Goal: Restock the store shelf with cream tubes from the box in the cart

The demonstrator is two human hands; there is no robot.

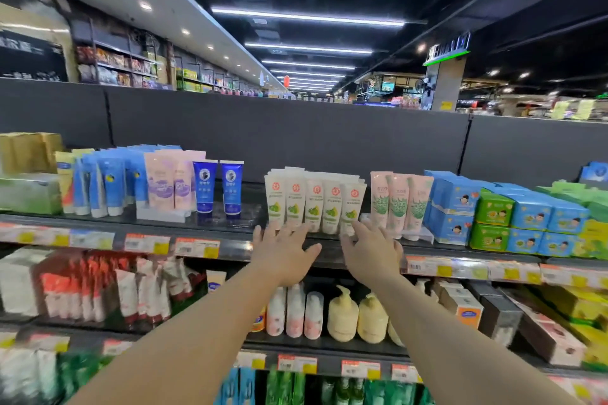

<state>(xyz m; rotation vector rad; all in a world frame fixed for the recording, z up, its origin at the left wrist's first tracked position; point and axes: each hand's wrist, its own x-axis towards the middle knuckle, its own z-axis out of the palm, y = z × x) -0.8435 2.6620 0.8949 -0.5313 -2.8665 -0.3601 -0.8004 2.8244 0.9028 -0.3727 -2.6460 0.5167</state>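
A: What sits closest to the camera?

B: Two bare forearms reaching up and forward. The left hand (pixel 285 251) has its fingers straight and spread, fingertips at the feet of the row of cream-white squeeze tubes with red round emblems and green fruit pictures (pixel 314 204). The right hand (pixel 371 251) is also flat with fingers apart, its fingertips touching the base of the rightmost tube in that row. Neither hand grips anything.

A: And those tubes, where are they exactly?

B: They stand cap-down, side by side, at the front edge of the dark top shelf (pixel 237 248), with more of the same tucked behind them. The box and cart are out of sight.

A: What is below the hands?

B: On the shelf underneath, pale pink pump bottles (pixel 294 312) and creamy yellow pump bottles (pixel 342 316), just under the wrists. Left of them are blurred red-and-white tubes (pixel 98 289).

A: And beside the task tubes?

B: To the right, pink tubes printed with green aloe leaves (pixel 399 204), then stacked blue and green cardboard boxes with cartoon children (pixel 493 217). To the left, past a bare gap, two dark blue tubes (pixel 218 187), then pink-and-lilac tubes (pixel 171 184) and light blue ones (pixel 108 184).

A: Farther back?

B: A dark grey back panel (pixel 296 135), and beyond it distant aisles under long ceiling strip lights (pixel 307 18).
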